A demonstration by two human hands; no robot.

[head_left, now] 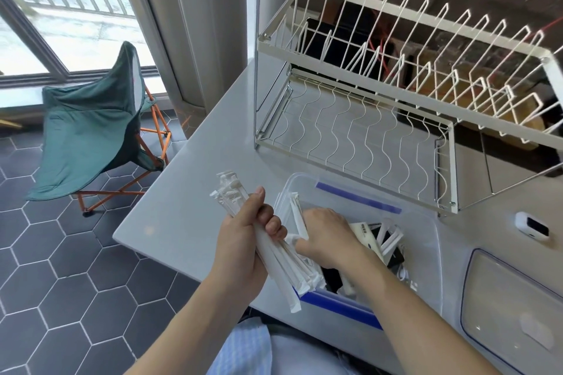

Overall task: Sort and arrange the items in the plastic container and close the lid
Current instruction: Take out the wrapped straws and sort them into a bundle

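Bright daylight from window (61, 9), wide-angle edge distortion, slight blur

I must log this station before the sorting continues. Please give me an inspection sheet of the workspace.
Surface: grey table, bare at left.
Job's things: plastic container open, mixed packets inside; lid lies at its right.
Clutter: empty white dish rack; small white device.
Hands: left hand grips a bundle of white wrapped sticks; right hand reaches into the container, fingers hidden.
Cables: thin white cable in container, unclear.
Surroundings: green folding chair, hexagon floor tiles, window.
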